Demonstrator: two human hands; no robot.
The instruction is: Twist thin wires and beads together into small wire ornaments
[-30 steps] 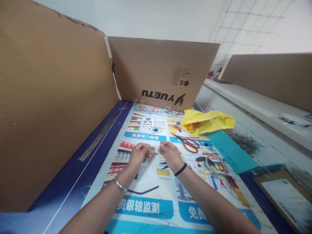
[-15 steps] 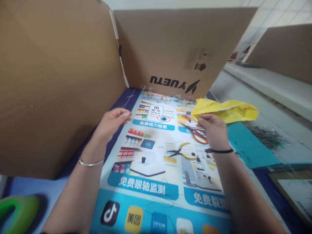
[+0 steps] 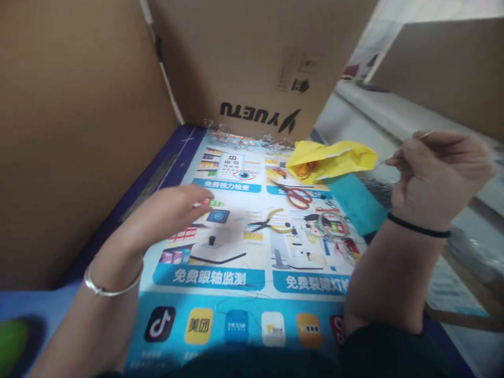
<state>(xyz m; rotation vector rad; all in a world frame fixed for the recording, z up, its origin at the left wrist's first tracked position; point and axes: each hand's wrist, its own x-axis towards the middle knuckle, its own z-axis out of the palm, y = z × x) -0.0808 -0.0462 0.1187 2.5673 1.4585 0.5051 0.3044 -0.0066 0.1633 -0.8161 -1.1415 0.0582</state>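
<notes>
My right hand (image 3: pixel 437 173) is raised at the right, fingers pinched on a thin wire (image 3: pixel 382 162); only short bits of it show, and the rest is hidden or too fine to make out. Over the printed poster (image 3: pixel 220 249), my left hand (image 3: pixel 169 212) hovers with thumb and fingers slightly apart, seemingly holding nothing. Between the hands lie yellow-handled pliers (image 3: pixel 271 222) and red-handled scissors (image 3: pixel 297 197). A crumpled yellow bag (image 3: pixel 334 156) rests behind the scissors. Right of the pliers is a loose coil of wires (image 3: pixel 334 226).
Cardboard panels stand at the left (image 3: pixel 79 131) and at the back (image 3: pixel 252 63). A row of tangled wire scraps (image 3: pixel 240 139) lies along the back panel's foot. A teal sheet (image 3: pixel 354 202) is at the right, and a green round object (image 3: pixel 16 344) at the lower left.
My right hand has moved right and up, away from the yellow bag, uncovering the coil of wires. My left hand has dropped slightly and its fingers have parted. The view has shifted.
</notes>
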